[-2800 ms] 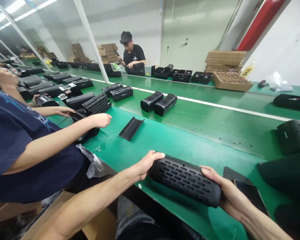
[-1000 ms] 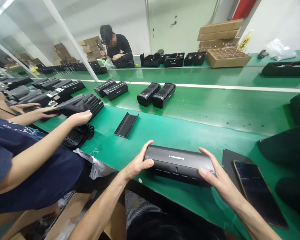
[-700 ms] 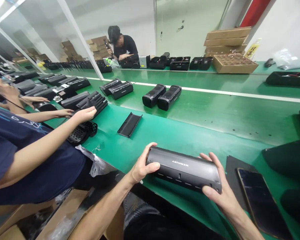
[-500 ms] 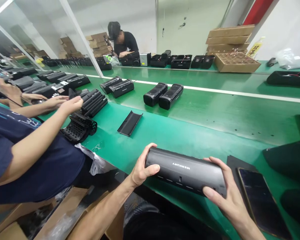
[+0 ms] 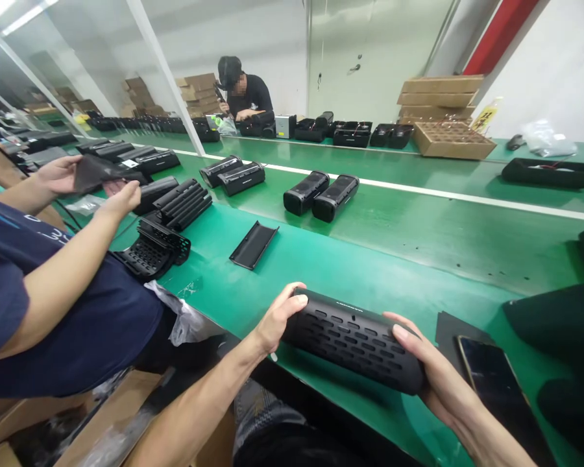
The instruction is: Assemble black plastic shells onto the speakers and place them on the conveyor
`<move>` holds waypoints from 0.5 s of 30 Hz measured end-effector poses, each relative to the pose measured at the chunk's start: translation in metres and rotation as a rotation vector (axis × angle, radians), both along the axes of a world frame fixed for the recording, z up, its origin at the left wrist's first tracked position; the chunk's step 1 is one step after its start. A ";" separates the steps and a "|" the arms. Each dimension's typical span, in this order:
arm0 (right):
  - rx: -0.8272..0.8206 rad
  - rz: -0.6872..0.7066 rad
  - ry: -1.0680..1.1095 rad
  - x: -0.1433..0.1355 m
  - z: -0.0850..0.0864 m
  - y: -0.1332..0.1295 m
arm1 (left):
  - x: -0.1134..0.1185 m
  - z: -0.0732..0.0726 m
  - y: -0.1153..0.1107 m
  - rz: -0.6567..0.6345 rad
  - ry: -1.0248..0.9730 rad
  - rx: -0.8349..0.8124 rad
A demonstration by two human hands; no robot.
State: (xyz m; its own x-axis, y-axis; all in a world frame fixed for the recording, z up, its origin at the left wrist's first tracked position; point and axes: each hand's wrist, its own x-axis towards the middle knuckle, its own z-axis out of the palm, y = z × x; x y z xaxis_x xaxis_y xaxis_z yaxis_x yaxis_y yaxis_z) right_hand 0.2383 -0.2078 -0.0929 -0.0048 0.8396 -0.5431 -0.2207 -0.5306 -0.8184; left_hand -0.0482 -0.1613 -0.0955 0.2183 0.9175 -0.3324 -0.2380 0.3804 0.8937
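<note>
A long black speaker housing is held over the near edge of the green bench, its slotted grille side facing me and its white lettering along the top. My left hand is closed round the left end, thumb on top. Around the right end, my right hand grips with the thumb on the upper edge; some of its fingers are hidden behind. Just right of that hand lies a dark phone, partly over a flat black sheet. Beyond the housing, a curved black cover piece rests on the bench.
Two finished-looking speakers stand on the green line. At left, a co-worker's hands hold a dark sheet-like piece near stacked black covers and perforated grilles. Large dark shapes stand at right. Cardboard boxes sit below left.
I have rolled the speaker housing between my hands, so the lettering has turned upward and the slotted grille now faces me. The co-worker's hands at left have moved apart with a dark piece.
</note>
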 end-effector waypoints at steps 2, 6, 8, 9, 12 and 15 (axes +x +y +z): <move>-0.024 -0.004 0.023 0.002 -0.005 0.003 | 0.004 0.001 0.001 0.010 0.001 -0.018; -0.063 -0.031 0.053 0.001 -0.007 0.004 | 0.007 0.005 0.003 0.019 0.000 -0.064; -0.045 -0.069 0.061 -0.002 -0.005 0.003 | 0.007 0.005 0.004 0.024 0.007 -0.081; -0.029 -0.086 0.063 -0.004 -0.004 0.002 | 0.007 0.006 0.005 0.027 0.011 -0.084; -0.006 -0.083 0.049 -0.006 -0.003 0.002 | 0.006 0.006 0.004 0.023 0.036 -0.072; -0.021 -0.042 0.043 -0.004 -0.006 0.004 | 0.004 0.004 0.002 0.007 0.057 -0.034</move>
State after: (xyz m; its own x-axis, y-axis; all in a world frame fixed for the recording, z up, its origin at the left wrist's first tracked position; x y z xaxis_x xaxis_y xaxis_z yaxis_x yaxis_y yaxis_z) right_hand 0.2339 -0.2034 -0.0987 0.0070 0.8279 -0.5608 -0.2776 -0.5372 -0.7965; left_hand -0.0446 -0.1590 -0.0914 0.1915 0.9070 -0.3751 -0.1899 0.4092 0.8925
